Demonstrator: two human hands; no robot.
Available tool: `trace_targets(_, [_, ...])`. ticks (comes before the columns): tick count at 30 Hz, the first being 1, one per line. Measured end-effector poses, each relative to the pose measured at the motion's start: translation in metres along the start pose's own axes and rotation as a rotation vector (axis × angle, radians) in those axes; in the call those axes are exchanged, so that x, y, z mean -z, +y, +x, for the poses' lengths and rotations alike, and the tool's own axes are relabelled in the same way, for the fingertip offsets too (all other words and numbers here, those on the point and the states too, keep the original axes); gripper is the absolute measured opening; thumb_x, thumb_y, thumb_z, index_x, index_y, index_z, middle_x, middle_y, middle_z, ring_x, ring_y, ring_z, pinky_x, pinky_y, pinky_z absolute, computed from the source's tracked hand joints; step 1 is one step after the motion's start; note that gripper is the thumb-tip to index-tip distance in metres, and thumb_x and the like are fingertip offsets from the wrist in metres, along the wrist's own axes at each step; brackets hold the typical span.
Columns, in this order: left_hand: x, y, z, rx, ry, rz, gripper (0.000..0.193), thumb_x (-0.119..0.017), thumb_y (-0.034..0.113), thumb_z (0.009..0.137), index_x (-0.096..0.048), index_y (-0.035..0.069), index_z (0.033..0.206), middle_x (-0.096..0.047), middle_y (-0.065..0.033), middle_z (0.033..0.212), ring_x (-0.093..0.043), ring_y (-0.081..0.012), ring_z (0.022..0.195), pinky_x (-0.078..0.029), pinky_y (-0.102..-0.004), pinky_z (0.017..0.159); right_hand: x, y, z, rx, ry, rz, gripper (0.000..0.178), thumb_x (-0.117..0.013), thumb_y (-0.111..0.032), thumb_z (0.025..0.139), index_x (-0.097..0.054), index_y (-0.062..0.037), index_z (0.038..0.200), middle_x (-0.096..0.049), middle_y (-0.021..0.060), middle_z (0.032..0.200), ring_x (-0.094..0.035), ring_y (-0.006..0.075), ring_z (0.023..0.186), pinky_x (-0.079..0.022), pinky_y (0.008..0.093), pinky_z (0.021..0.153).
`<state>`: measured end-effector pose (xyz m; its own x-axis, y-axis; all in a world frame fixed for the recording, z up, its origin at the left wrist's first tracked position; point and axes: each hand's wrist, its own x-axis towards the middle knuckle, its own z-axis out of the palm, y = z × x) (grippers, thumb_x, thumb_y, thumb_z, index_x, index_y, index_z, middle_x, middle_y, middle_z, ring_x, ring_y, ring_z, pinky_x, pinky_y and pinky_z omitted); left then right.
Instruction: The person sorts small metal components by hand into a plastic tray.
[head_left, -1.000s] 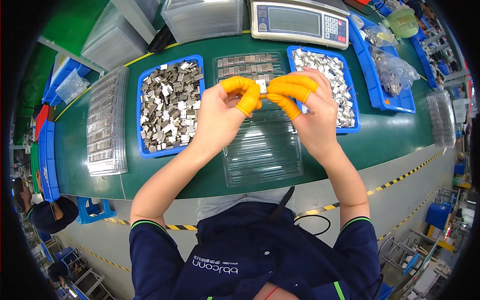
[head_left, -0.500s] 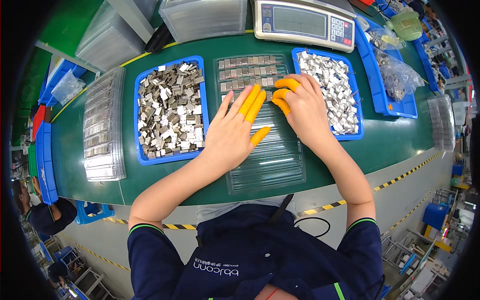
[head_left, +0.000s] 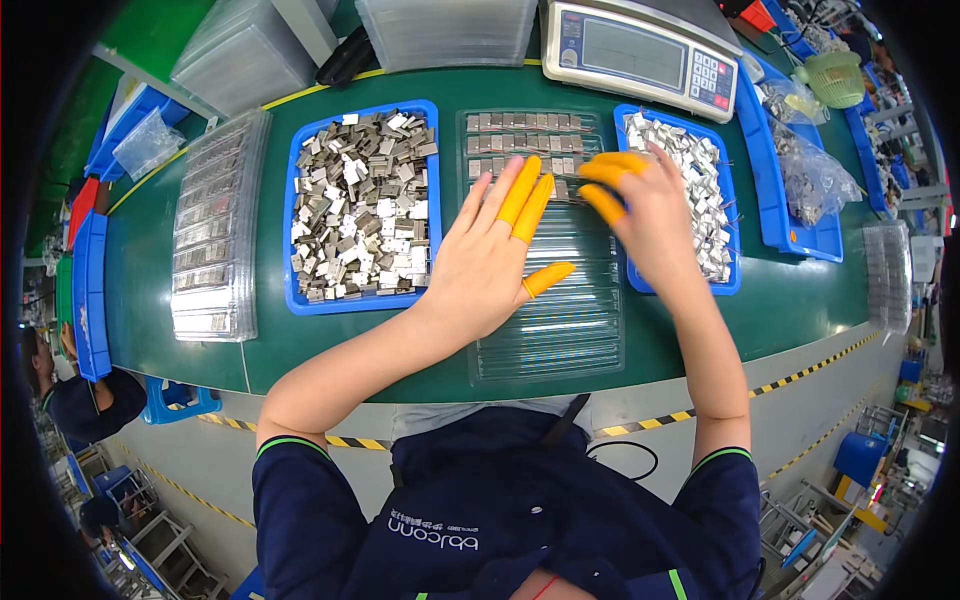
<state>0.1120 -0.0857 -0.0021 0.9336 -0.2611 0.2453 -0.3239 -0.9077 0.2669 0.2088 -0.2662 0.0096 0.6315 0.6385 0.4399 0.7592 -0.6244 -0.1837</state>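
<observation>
My left hand [head_left: 480, 265] lies open over the clear ribbed plastic tray [head_left: 550, 345], fingers stretched out and thumb spread. Yellow finger cots cover its thumb and two of its fingers. Beneath its fingertips, rows of small metal-cased parts [head_left: 530, 122] with thin reddish wires fill the far grooves of the tray. My right hand [head_left: 655, 215], also in yellow finger cots, is raised over the tray's right edge, beside the blue bin [head_left: 733, 270] of silvery wired parts [head_left: 705, 205]. Motion blurs its bent fingers, and whether anything is between them cannot be made out.
A blue bin [head_left: 290, 215] of loose metal pieces [head_left: 365, 205] stands left of the tray. Filled clear trays [head_left: 215, 240] are stacked farther left. A digital scale [head_left: 640, 60] and clear boxes [head_left: 445, 35] stand behind. Blue trays with bagged parts [head_left: 810, 180] lie right.
My right hand has shifted right, away from the row of parts toward the right bin. My left hand stays flat over the tray. The whole view has shifted slightly.
</observation>
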Motion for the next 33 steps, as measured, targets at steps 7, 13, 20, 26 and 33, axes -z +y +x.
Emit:
trace_targets(7, [0.053,-0.084,-0.025,0.297,0.376,0.066,0.024,-0.063,0.013,0.079,-0.064,0.004,0.101,-0.061,-0.0139,0.104,-0.05,-0.0325,0.104,-0.037,-0.0413,0.093,0.028,0.076,-0.034,-0.331,0.106,-0.125,0.03,-0.071,-0.014,0.073,-0.064,-0.0063,0.102,-0.062,0.0163,0.093,-0.056,0.0316,0.089,-0.045,0.0389,0.077])
trace_targets(13, [0.051,-0.102,-0.041,0.356,0.291,-0.001,0.02,-0.069,0.013,0.072,-0.068,0.005,0.089,-0.064,-0.0116,0.089,-0.056,-0.0292,0.086,-0.043,-0.0386,0.079,0.024,0.071,-0.028,-0.56,0.014,-0.056,0.023,-0.074,-0.014,0.07,-0.066,-0.0048,0.089,-0.062,0.0126,0.081,-0.058,0.0273,0.07,-0.047,0.0374,0.064])
trace_targets(20, [0.046,-0.109,-0.039,0.307,0.297,0.07,0.016,-0.068,0.012,0.072,-0.067,0.003,0.086,-0.061,-0.0132,0.085,-0.055,-0.03,0.083,-0.045,-0.0375,0.077,0.029,0.072,-0.036,-0.599,-0.007,0.056,0.02,-0.072,-0.004,0.068,-0.067,-0.0029,0.088,-0.065,0.0137,0.081,-0.063,0.0255,0.071,-0.05,0.0344,0.065])
trace_targets(26, [0.057,-0.113,-0.039,0.701,0.526,-0.892,0.021,-0.064,0.014,0.083,-0.065,-0.001,0.099,-0.064,-0.0048,0.091,-0.054,-0.011,0.078,-0.044,-0.0239,0.073,0.028,0.09,-0.053,-0.574,0.043,0.096,0.021,-0.073,0.0,0.065,-0.067,0.0011,0.085,-0.065,0.0157,0.094,-0.065,0.026,0.075,-0.053,0.0323,0.069])
trace_targets(33, [0.054,-0.109,-0.047,0.738,0.458,-1.748,0.028,-0.054,0.013,0.089,-0.054,-0.005,0.111,-0.061,-0.0112,0.098,-0.056,-0.0113,0.078,-0.048,-0.0213,0.072,0.047,0.067,-0.04,-0.605,-0.037,-0.102,0.018,-0.075,-0.012,0.067,-0.068,-0.0045,0.082,-0.067,0.0131,0.09,-0.062,0.0288,0.081,-0.049,0.0353,0.075])
